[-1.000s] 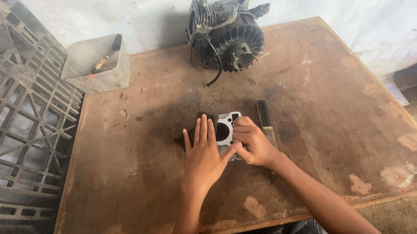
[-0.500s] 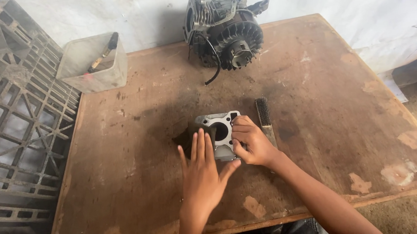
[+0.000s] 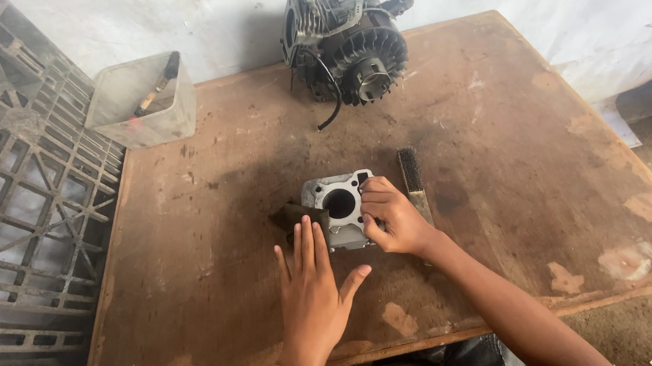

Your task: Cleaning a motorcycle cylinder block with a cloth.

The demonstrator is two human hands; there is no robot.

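Head view: worn brown surface [image 3: 490, 158], stained and patchy. Near the middle, a grey metal cylinder block [image 3: 340, 208] with a round bore, lying flat. Right hand [image 3: 392, 218] gripping the block's right side, fingers curled over the top edge, thumb at the near side. Left hand [image 3: 314, 289] released, flat on the surface, fingers straight and together, tips just touching a dark rag [image 3: 294, 215] at the block's left. Just right of the block, beside the right hand, a wire brush [image 3: 412, 178] lying lengthwise. At the far edge, well apart, a small engine [image 3: 348, 46] with finned flywheel and loose black wire. At far left corner, a clear tub [image 3: 140, 111] holding a tool. Left of the surface, a dark plastic crate [image 3: 27, 224].
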